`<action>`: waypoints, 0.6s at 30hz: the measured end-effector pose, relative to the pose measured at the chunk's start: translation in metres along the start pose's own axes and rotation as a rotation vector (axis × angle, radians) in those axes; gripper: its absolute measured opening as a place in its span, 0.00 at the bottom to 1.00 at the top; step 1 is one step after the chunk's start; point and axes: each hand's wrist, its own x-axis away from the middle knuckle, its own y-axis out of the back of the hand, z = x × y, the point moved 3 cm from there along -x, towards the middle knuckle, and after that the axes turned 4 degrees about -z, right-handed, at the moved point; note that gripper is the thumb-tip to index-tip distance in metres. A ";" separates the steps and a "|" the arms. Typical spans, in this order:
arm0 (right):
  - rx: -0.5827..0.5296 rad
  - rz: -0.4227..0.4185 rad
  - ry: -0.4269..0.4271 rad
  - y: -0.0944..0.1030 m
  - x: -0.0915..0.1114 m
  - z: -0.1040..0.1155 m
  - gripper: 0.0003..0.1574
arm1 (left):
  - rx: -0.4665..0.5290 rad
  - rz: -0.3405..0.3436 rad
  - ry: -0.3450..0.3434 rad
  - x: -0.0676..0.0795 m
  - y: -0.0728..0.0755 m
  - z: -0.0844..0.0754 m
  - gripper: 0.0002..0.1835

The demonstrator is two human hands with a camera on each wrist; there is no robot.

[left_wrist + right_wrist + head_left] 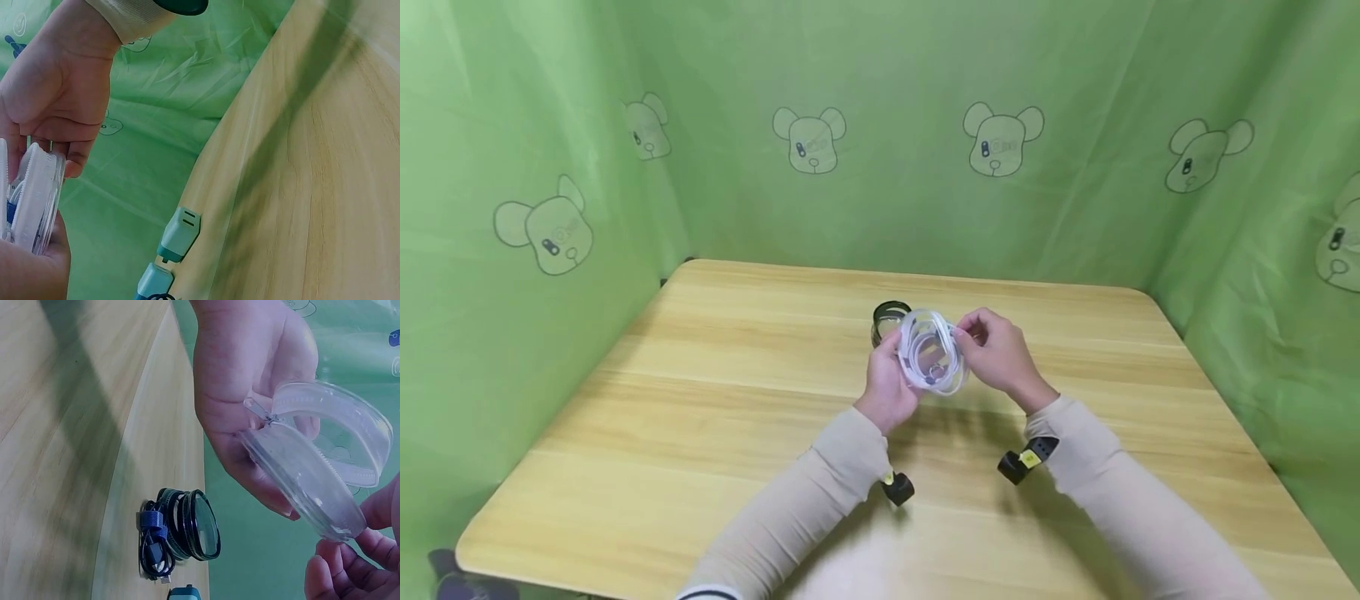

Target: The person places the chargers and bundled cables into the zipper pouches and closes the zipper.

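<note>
A clear round zip case (928, 354) is held up over the table between both hands, its two halves spread apart. My left hand (889, 387) grips its left side; in the right wrist view that same hand (256, 369) cups the case near the metal zip pull (255, 409). The fingers of my right hand (996, 354) pinch the opposite edge. White loops like a coiled cable show inside in the head view. Between the halves, the left wrist view shows a bit of blue (11, 211). A dark round case (889, 312) stands on the table just behind, partly covered by the hand.
Beside the dark case lies a black cable (153, 550) tied with a blue strap. Two plug-like blocks lie at the table edge, one a charger (180, 232) with two slots, the other a block (154, 281) below it. A green curtain (887, 217) encloses the wooden table (737, 333).
</note>
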 end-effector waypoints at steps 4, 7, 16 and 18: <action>0.004 0.011 -0.007 0.001 0.000 0.002 0.07 | 0.008 -0.007 0.000 0.000 0.000 0.000 0.22; 0.002 0.018 -0.024 0.000 0.001 0.003 0.07 | 0.007 -0.012 -0.004 0.000 0.001 0.000 0.22; -0.003 0.025 0.003 0.002 -0.001 0.000 0.12 | 0.004 -0.026 -0.003 0.001 0.001 -0.004 0.24; 0.005 0.029 0.006 0.003 -0.001 -0.001 0.14 | 0.012 -0.026 -0.007 0.001 0.001 -0.004 0.22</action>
